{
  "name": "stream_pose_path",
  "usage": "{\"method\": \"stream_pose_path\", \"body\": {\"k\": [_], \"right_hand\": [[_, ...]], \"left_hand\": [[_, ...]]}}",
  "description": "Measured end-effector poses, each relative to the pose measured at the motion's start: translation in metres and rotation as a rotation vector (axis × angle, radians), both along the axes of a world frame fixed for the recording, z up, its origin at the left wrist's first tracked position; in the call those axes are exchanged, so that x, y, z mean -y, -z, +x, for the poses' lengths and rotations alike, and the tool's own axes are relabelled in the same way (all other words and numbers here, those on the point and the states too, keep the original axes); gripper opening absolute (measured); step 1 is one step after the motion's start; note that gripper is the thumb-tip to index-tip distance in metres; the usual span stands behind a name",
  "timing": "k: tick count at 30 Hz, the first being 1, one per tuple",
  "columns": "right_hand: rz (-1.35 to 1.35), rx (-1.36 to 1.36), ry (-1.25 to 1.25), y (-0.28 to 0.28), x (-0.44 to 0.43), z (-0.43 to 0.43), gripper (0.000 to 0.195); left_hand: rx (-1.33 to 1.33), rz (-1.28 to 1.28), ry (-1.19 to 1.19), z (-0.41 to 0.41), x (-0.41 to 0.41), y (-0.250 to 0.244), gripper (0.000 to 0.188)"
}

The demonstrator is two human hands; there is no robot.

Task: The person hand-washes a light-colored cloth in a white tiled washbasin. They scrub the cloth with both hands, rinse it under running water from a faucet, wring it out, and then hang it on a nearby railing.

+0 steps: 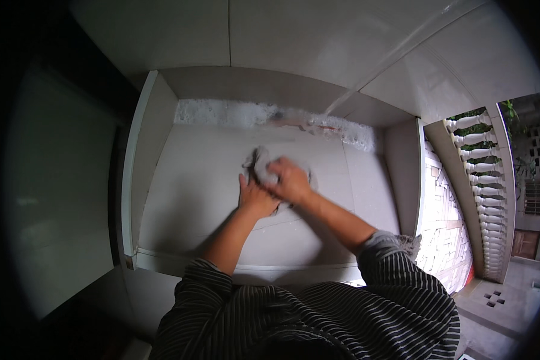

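Before me is a broad, shallow light-coloured basin with a tiled bottom (198,180). My right hand (292,180) grips a wet, greyish cloth (263,164), blurred by motion, over the middle of the basin. Close against it, my left hand (257,198) lies at the lower left of the cloth, its thumb raised; the cloth and the other hand partly hide its fingers, so its hold is unclear. White suds and water (225,110) lie along the far side, with a blurred reddish-brown streak among them.
Raised rims bound the basin, including the left wall (137,157) and right wall (405,171). Large tiles (288,36) cover the wall behind. At right are a white balustrade (486,180) and a paved floor (441,216). A grey, shaggy thing (409,245) sits beside my right sleeve.
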State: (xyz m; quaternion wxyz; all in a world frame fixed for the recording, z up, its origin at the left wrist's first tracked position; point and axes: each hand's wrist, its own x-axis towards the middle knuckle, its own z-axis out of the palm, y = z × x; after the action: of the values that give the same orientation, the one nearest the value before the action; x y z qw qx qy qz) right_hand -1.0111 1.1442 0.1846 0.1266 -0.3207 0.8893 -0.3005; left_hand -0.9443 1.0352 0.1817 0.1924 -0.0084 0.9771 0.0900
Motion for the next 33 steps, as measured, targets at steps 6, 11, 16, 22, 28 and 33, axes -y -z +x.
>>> {"method": "stream_pose_path", "body": {"k": [6,11,16,22,28,33], "right_hand": [[0.321,0.06,0.36,0.02,0.01,-0.047,0.04],[0.47,-0.003,0.584,0.053,-0.024,-0.121,0.057],[0.474,0.177,0.56,0.055,-0.041,-0.132,0.058],[0.037,-0.055,0.082,-0.031,-0.019,0.0,0.032],[0.359,0.146,0.351,0.023,0.028,-0.073,0.045],[0.449,0.124,0.592,0.054,-0.024,-0.145,0.055]], "left_hand": [[0.173,0.163,0.184,-0.007,-0.014,-0.004,0.054],[-0.012,0.28,0.051,-0.006,-0.011,0.004,0.054],[-0.054,0.266,-0.159,-0.013,-0.019,0.003,0.077],[0.114,0.187,-0.117,-0.016,-0.013,-0.014,0.078],[0.02,0.288,0.0,-0.013,-0.008,0.008,0.053],[-0.035,0.291,-0.019,-0.018,-0.01,0.013,0.054]]}}
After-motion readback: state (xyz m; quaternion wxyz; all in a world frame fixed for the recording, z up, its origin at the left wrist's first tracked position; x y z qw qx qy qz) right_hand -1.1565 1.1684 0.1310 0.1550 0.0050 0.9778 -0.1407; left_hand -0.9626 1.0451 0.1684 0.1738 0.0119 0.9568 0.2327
